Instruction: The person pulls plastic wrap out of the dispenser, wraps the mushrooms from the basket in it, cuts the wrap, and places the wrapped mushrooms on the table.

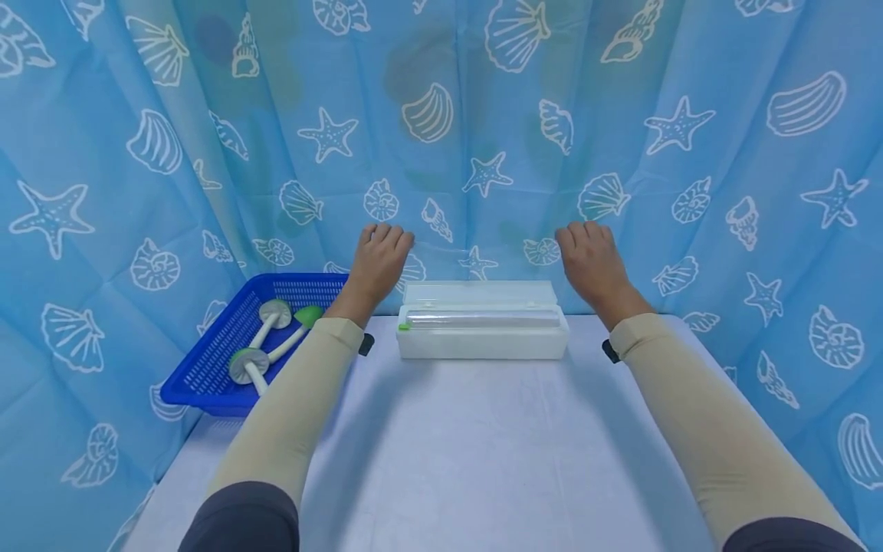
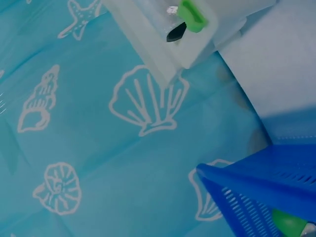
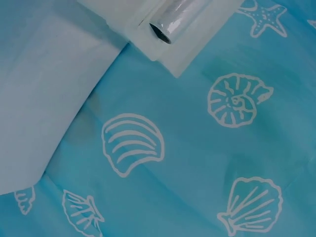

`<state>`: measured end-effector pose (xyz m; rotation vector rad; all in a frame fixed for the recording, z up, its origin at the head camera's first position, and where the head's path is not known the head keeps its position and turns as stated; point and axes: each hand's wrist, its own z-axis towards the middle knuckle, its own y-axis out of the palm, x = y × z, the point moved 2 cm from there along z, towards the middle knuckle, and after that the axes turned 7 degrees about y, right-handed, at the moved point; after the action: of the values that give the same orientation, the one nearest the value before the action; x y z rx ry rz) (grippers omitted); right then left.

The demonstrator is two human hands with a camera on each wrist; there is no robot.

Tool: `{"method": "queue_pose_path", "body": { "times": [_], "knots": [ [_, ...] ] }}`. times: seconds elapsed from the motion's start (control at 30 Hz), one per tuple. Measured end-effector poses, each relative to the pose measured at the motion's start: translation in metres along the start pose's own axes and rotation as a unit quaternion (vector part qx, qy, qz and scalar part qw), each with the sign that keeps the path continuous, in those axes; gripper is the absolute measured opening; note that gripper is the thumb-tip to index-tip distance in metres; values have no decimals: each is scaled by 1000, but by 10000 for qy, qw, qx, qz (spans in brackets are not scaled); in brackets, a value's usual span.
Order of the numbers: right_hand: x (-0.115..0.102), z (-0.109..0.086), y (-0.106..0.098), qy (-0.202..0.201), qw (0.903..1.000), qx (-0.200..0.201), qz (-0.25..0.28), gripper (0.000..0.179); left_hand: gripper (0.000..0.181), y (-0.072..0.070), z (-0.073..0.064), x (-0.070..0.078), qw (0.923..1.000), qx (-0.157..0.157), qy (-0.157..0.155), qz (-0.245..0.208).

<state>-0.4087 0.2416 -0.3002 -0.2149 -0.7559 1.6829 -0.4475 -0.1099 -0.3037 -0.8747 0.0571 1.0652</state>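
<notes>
Both hands are raised at the far side of the table, backs up and fingers bent. My left hand (image 1: 382, 257) is up beside the left end of a white plastic-wrap box (image 1: 483, 344). Level with it, my right hand (image 1: 591, 257) is beside the right end. I cannot tell whether clear film is pinched in the fingers. The box lid (image 1: 479, 292) stands raised at the back, and a shiny roll of plastic wrap (image 1: 483, 318) lies inside. A green tab (image 2: 192, 16) is at the roll's left end. Neither hand appears in its wrist view.
On the left is a blue basket (image 1: 181, 389) holding several mushroom-shaped things with green caps, one of them a green-capped mushroom (image 1: 308, 315). A white cloth (image 1: 483, 445) covers the table. Behind it hangs a blue curtain (image 1: 428, 192) with white seashell prints.
</notes>
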Motion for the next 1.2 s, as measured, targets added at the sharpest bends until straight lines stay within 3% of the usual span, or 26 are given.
{"method": "queue_pose_path", "body": {
  "times": [0.37, 0.63, 0.9, 1.2],
  "knots": [
    [3, 15, -17, -76, 9996, 289, 28, 12, 13, -14, 14, -8, 9997, 239, 13, 70],
    [6, 19, -21, 48, 9995, 311, -57, 14, 15, -26, 18, -9, 9997, 224, -76, 56],
    [7, 30, -30, 5, 9978, 664, 55, 11, 12, -35, 21, -15, 9977, 646, -138, 151],
    [3, 36, -40, 161, 9975, 680, 106, 12, 13, -43, 25, -16, 9953, 946, -152, 169]
  ]
}}
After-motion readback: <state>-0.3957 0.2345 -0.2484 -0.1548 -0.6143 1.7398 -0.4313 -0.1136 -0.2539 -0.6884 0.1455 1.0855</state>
